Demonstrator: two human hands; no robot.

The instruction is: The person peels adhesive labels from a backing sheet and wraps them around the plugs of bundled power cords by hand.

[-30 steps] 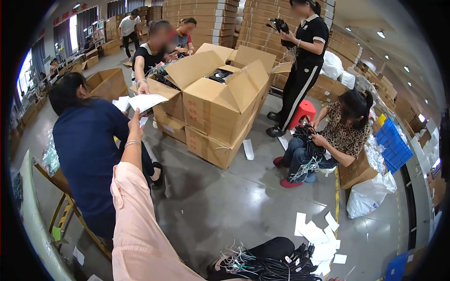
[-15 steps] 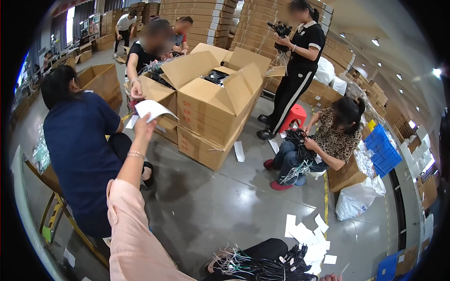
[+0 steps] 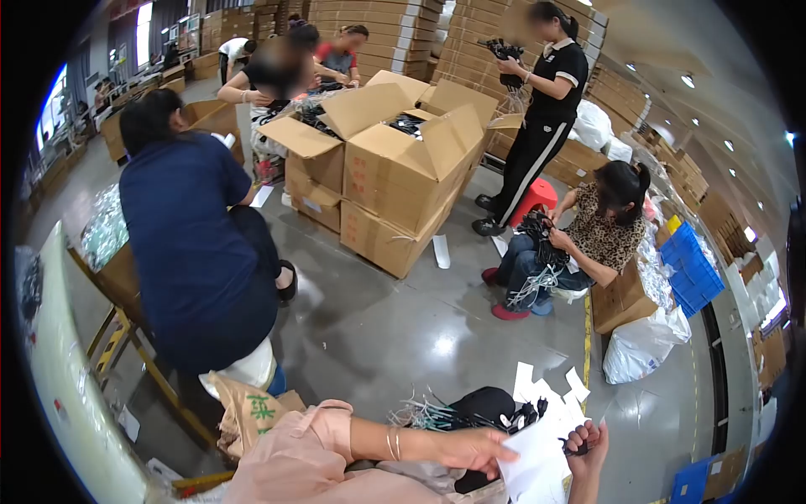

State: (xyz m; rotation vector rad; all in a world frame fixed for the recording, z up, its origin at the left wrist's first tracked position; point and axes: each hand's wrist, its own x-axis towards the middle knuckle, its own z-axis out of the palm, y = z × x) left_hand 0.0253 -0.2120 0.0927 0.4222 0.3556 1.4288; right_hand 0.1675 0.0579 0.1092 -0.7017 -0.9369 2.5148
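Observation:
My left hand (image 3: 477,449) comes in from the left at the bottom and pinches the edge of a white paper (image 3: 533,462). Just right of that paper is my right hand (image 3: 585,445), its fingers curled round a small dark thing, too small to make out. A bundle of black cables (image 3: 514,418) with pale and green wire ends (image 3: 424,413) lies behind my hands, partly covered by my left arm. Loose white papers (image 3: 546,396) are spread beyond it.
Open cartons (image 3: 390,195) with cables stand stacked ahead. A person in dark blue (image 3: 197,244) sits at the left; one in leopard print (image 3: 609,227) sits at the right holding cables. Another stands behind by a red stool (image 3: 535,198). A white bag (image 3: 642,344) is at the right.
My left hand has come back from the cartons to just beside my right hand, holding white paper. My right hand has risen further into view. The person behind the cartons has drawn an arm back.

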